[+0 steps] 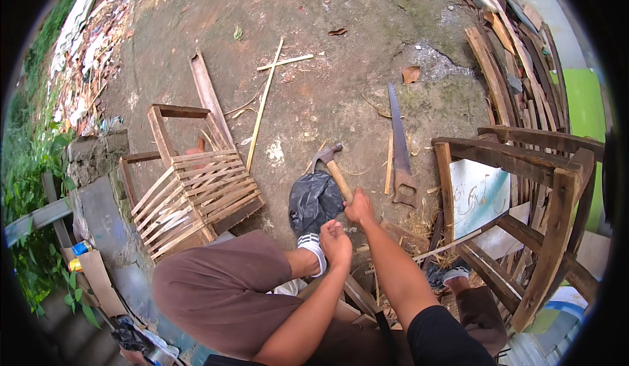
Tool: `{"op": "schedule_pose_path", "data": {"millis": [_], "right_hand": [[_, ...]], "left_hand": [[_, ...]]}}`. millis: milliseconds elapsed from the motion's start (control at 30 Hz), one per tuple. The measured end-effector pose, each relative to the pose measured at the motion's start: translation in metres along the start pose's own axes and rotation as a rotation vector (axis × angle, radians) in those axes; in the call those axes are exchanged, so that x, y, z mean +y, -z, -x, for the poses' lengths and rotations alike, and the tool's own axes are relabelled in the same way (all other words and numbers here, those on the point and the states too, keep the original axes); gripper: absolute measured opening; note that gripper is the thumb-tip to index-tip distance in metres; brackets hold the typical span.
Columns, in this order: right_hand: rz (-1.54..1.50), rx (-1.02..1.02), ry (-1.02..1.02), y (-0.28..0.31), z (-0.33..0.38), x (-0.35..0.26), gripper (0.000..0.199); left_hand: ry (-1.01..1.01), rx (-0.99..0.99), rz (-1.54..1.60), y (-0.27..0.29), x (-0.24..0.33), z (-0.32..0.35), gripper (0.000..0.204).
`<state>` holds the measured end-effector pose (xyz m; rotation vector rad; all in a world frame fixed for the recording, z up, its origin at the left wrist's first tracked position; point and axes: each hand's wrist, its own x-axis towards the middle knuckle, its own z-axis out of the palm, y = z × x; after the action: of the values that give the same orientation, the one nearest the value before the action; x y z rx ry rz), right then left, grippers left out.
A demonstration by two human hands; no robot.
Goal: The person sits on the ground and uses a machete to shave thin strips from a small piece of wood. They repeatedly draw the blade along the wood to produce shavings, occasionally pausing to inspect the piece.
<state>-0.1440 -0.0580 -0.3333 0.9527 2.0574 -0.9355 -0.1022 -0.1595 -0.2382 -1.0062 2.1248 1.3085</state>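
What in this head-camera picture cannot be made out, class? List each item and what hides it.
- What the left hand pinches: too small, covered by its fingers.
- Hammer handle's end: inside the right hand.
- Black bag contents: hidden by the bag itself.
- Workpiece under the hands: blocked by forearms.

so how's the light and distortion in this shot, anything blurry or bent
Head view: soft, even daylight with no hard shadows or glare. Fisheye bends straight edges near the rim, such as the dark wooden frame and the stacked planks, with black corners. The middle is sharp: the right hand on the hammer, the left hand, and the saw.
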Motion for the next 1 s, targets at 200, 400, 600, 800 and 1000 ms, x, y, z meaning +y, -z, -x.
{"op": "schedule_pose_path", "data": {"millis": [200,400,600,800,1000], "right_hand": [[-0.097,-0.033,0.18,0.037,0.012,-0.004,0.056],[-0.114,0.035,0.139,0.061,0.043,-0.003,0.066],[-0.408,0.305,0.155,0.026,0.173,0.086,0.043],[-0.386,0.411,-0.118,0.051,0.314,0.15,0.049],[-0.604,0.658,-0.072,0.044,0.377,0.235,0.055]], "left_hand": [[-0.045,-0.072,-0.077,-0.011,0.02,0.011,0.032],[-0.119,-0.13,-0.023,-0.027,0.041,0.034,0.043],[-0.137,-0.174,0.074,-0.048,0.016,0.068,0.051],[-0.002,-0.526,-0.079,-0.073,-0.024,0.134,0.046],[-0.178,-1.211,-0.489,-0.054,-0.021,0.213,0.042]]}}
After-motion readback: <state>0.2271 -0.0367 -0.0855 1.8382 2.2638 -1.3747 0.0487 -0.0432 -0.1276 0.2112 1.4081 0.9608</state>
